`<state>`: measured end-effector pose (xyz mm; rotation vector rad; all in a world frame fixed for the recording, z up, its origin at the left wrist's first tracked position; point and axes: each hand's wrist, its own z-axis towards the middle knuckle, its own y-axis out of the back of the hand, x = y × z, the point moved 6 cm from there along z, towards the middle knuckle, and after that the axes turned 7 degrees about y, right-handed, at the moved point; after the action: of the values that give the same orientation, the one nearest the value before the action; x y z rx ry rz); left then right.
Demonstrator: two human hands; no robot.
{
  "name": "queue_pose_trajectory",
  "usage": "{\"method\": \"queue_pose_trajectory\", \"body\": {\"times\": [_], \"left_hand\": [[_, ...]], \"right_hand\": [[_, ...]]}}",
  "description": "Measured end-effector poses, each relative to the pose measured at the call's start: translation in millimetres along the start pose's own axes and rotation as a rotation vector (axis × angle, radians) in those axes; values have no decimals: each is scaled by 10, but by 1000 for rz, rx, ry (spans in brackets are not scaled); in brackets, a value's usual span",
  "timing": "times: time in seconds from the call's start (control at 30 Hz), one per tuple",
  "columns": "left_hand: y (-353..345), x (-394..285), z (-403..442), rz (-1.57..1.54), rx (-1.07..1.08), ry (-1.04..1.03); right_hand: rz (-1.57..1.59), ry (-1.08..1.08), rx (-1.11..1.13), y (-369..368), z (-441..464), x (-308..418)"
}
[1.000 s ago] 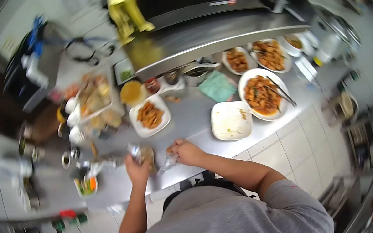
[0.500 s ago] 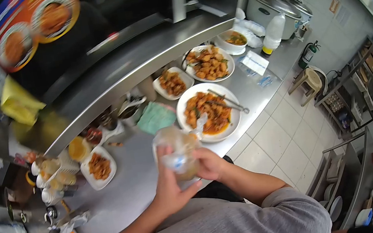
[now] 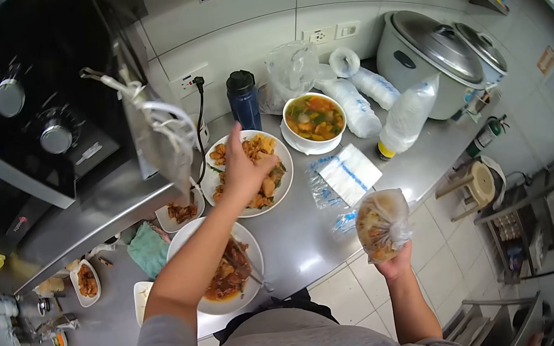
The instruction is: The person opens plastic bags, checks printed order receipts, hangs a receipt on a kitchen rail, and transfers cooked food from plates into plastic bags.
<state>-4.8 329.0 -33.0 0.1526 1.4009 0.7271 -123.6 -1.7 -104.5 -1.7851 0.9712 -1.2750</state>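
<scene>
My right hand grips a knotted clear plastic bag of food, brownish and soup-like, in front of the counter edge. My left hand is stretched out over a white plate of fried pieces with green bits; its fingers are apart and nothing shows in them. Whether it touches the food I cannot tell. Under my left forearm lies a larger plate of saucy red-orange food with metal tongs across it. A dark blue bottle stands just beyond my left hand.
A white bowl of vegetable soup sits on a saucer behind a stack of plastic bags. Rolls of clear bags lie near a big rice cooker. A steel shelf with an oven overhangs the left side.
Both hands were on the bag; now only my right hand holds it, farther right. My left hand has let go and reached forward over the fried food. The view has swung right.
</scene>
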Motion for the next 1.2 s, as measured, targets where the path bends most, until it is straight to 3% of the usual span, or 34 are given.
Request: {"method": "queue_pose_trajectory", "body": {"times": [0.2,0.33,0.57,0.67,0.77,0.83,0.87,1.03,1.1,1.2], "left_hand": [[-247,172,1343,60,-433,169],[-435,622,1774,64,-376,271],[-150,722,1615,129,-671,322],[-67,646,1543,119,-679,338],[-109,700,1524,112,-733,314],[-113,827,1446,-50,-760,413],[-98,860,1426,-51,-770,417],[-131,967,1358,-251,-712,306],[-138,970,1315,-255,-663,403],[-123,912,1282,-267,-653,356]], "right_hand": [[32,-48,-25,8,524,127],[42,-175,60,-64,1099,-162],[6,-264,184,-1214,2276,-778],[-63,-167,297,-1787,2839,-1135],[-285,-189,174,-1846,3409,-1543],[-692,-96,15,-1677,3682,-1712],[-596,-193,175,-1744,3680,-1782],[-728,-234,195,-1735,3633,-1858],[-692,-75,292,-1778,3524,-1780],[-739,3,286,-1747,3205,-1594]]}}
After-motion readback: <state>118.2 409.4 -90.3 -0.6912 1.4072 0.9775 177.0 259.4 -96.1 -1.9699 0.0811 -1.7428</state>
